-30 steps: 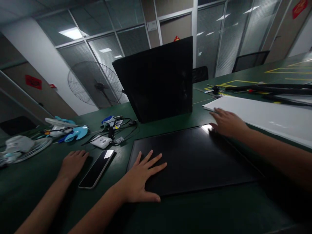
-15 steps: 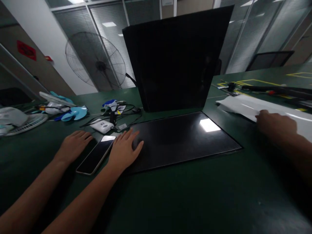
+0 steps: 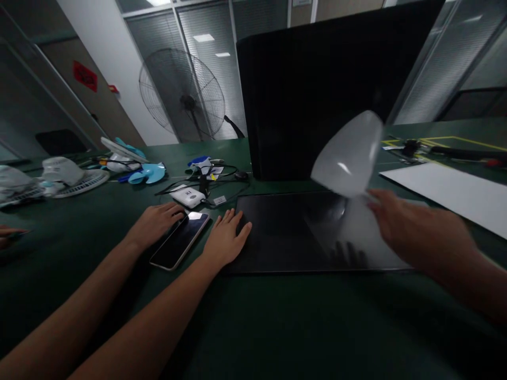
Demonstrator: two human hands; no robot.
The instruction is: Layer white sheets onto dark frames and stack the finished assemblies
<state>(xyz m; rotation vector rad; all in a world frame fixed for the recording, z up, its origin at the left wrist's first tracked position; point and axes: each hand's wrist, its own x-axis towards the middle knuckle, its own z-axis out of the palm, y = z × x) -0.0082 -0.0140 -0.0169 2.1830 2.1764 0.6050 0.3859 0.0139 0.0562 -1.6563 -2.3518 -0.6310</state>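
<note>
A flat, glossy black panel (image 3: pixel 277 232) lies on the green table. My left hand (image 3: pixel 225 237) rests open on its left edge, fingers spread. My right hand (image 3: pixel 420 232) pinches the lower end of a thin whitish, translucent sheet (image 3: pixel 348 155), which is curled and raised over the panel's right half; motion blurs it slightly. The panel mirrors the sheet. Beside my left hand lies a phone (image 3: pixel 180 240) with a dark screen. Another person's hand (image 3: pixel 156 224) touches the table at the phone's upper left.
Behind the panel stands a large black upright board or screen (image 3: pixel 317 100). A white flat sheet (image 3: pixel 455 190) lies at the right. A white box-like device (image 3: pixel 187 196) with cables sits behind the phone. Small fan parts (image 3: pixel 148 173) lie further left. Another hand (image 3: pixel 6 235) shows at the left edge.
My right hand has moved left from the white sheets at the right, bringing a thin sheet over the panel. The view has turned left. My left hand still rests at the panel's left edge.
</note>
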